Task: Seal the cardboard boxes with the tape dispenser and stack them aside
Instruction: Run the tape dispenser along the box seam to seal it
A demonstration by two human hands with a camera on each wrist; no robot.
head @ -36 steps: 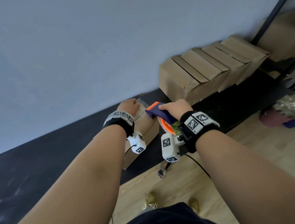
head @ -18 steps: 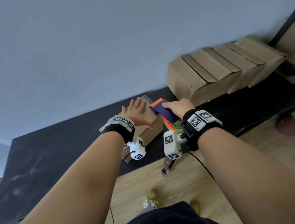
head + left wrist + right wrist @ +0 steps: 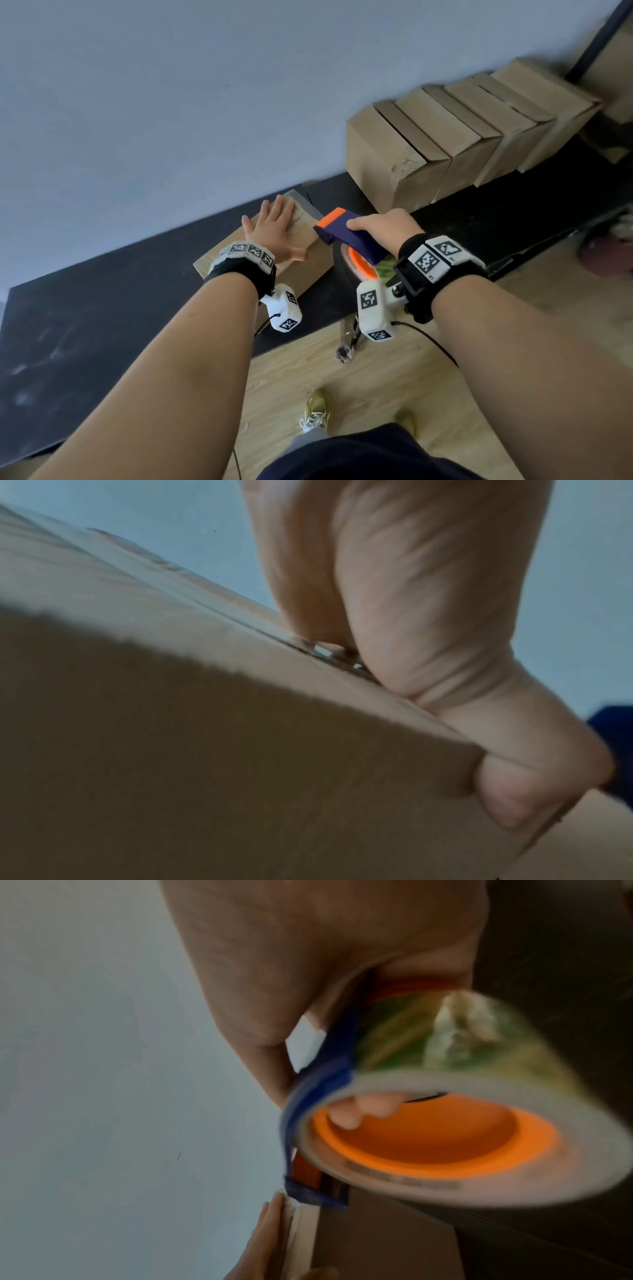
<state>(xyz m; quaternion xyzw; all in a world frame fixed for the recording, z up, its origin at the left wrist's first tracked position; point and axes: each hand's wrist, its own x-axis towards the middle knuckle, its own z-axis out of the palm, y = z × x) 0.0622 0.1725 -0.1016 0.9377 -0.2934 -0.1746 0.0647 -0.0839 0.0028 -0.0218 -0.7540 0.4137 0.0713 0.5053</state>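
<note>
On the black table (image 3: 102,329), left hand (image 3: 274,228) lies flat, fingers straight and together, pressing the taped top of the cardboard box (image 3: 308,270); thumb hooks over its near edge. Right hand (image 3: 385,228) grips the blue-and-orange tape dispenser (image 3: 342,229), fingers curled through the roll's core, nose just beside the box's right end. Core printing is blurred, unreadable.

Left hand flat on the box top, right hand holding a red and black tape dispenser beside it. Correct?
Not quite. The tape dispenser is blue and orange, as the head view shows. The rest holds: left hand lies flat on the box top, right hand grips the dispenser beside it.
</note>
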